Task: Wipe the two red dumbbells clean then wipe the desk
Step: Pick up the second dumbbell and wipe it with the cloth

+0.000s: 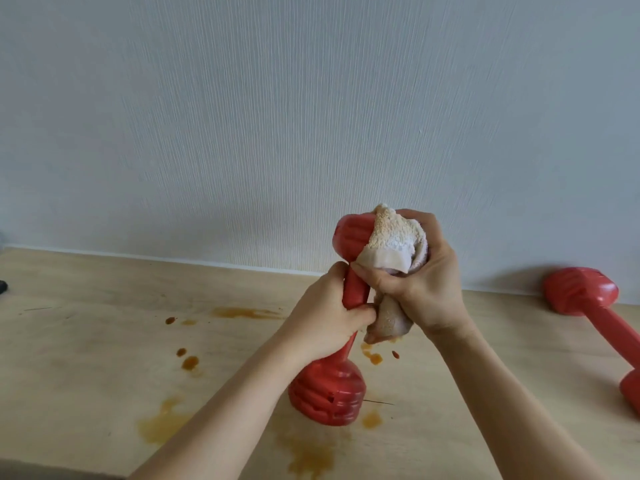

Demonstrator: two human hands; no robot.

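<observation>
A red dumbbell [329, 393] stands upright on the wooden desk [86, 358], its lower head on the surface. My left hand [325, 317] grips its handle. My right hand [419, 275] presses a bunched white cloth [391, 244] with brownish stains against the dumbbell's upper head; part of the cloth hangs below my palm. A second red dumbbell [595, 313] lies on its side at the far right of the desk, partly cut off by the frame edge.
Brown liquid stains [242, 312] and drops are spread over the desk, to the left of and in front of the standing dumbbell. A pale textured wall [311, 116] rises directly behind the desk. A dark object [2, 286] shows at the left edge.
</observation>
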